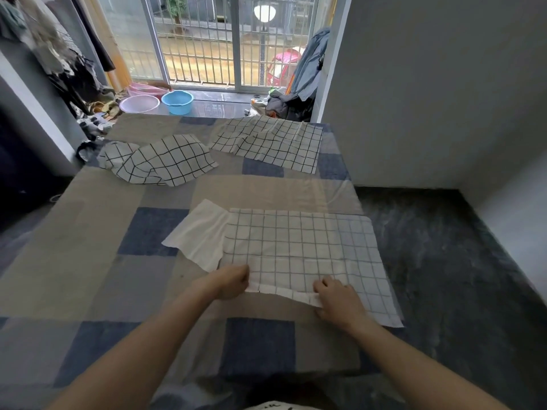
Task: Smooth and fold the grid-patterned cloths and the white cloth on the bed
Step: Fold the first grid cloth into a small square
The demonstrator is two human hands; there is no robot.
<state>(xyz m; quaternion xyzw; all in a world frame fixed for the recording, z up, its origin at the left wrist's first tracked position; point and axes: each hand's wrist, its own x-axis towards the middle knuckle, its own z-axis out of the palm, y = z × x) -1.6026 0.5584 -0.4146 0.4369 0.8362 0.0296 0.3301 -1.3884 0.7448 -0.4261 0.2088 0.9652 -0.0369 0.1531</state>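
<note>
Hands, left [232,282] and right [340,301], pinch the near cloth's [299,247] six-o'clock hem on the bed [88,261]; nothing folded yet. White cloth [201,232] underneath; two grid cloths [165,161] wait at twelve.

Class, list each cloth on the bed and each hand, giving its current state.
Near grid cloth: spread flat, near edge gripped.
White cloth: partly beneath it, unfolded.
Crumpled grid cloth: bunched.
Far grid cloth: spread, wrinkled.
Left hand: pinching the edge.
Right hand: pinching the edge.
</note>
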